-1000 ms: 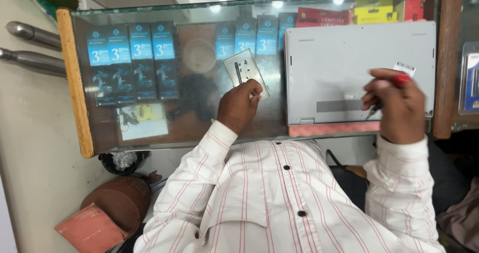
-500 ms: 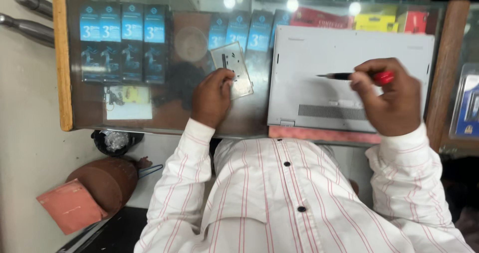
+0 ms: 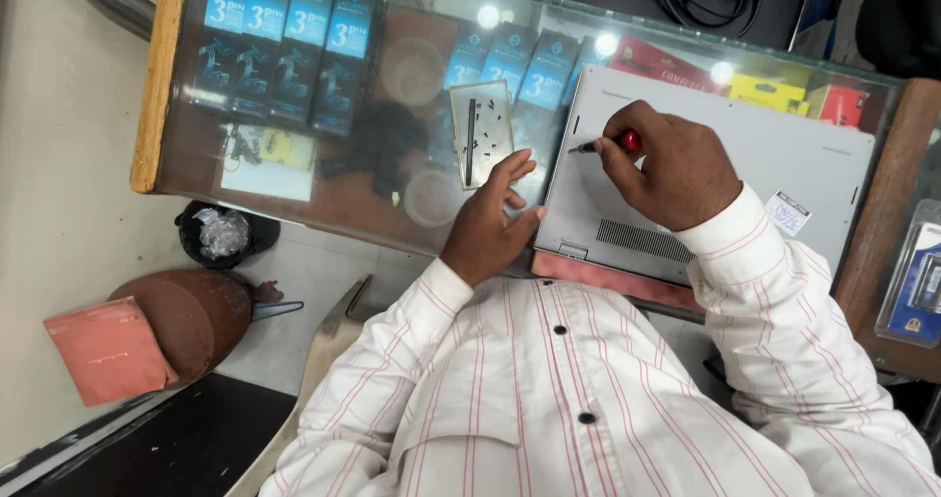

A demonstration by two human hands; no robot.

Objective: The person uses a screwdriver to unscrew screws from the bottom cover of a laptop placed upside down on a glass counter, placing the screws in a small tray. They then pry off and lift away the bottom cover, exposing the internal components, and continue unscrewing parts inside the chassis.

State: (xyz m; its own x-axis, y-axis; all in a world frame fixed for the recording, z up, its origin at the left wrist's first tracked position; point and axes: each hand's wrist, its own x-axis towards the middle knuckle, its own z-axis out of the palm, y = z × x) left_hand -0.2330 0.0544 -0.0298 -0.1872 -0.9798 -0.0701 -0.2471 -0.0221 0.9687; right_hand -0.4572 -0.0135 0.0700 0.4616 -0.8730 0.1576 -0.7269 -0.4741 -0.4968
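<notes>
A silver laptop (image 3: 745, 154) lies upside down on the glass counter (image 3: 323, 178). My right hand (image 3: 667, 169) grips a red-handled screwdriver (image 3: 606, 145), whose tip points left near the laptop's left edge. My left hand (image 3: 490, 223) rests with fingers spread on the glass, touching the laptop's near left corner. Just beyond its fingertips lies a small clear tray (image 3: 480, 132) holding several tiny dark screws and a thin black rod.
Blue boxes (image 3: 284, 41) show under the glass, with red and yellow packages (image 3: 774, 90) at the back. A wooden frame (image 3: 155, 75) edges the counter. On the floor stand a black bin (image 3: 221, 234) and a brown pot (image 3: 186, 316) beside a reddish block (image 3: 103, 350).
My right hand moved left with the screwdriver, from the laptop's right side to its left edge. My left hand shifted off the tray area and now touches the laptop's corner.
</notes>
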